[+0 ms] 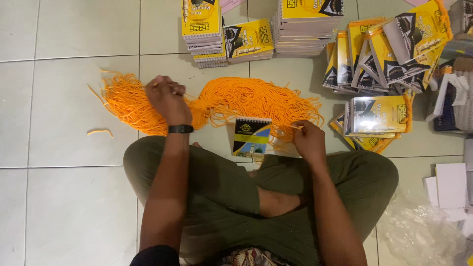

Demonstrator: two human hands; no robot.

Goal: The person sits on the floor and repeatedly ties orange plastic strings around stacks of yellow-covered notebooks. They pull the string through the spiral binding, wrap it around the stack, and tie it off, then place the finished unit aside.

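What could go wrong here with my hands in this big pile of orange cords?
The left hand grips into the tangled heap of orange cords, so pulling may knot neighbouring strands. The right hand pinches one cord beside the small spiral-bound booklet, which could get dragged along the tiled floor.

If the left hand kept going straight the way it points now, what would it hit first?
The left hand already rests in the orange cord pile and points up the frame. Past the cords lies bare floor tile, then probably the stacks of yellow spiral booklets, though depth is hard to judge.
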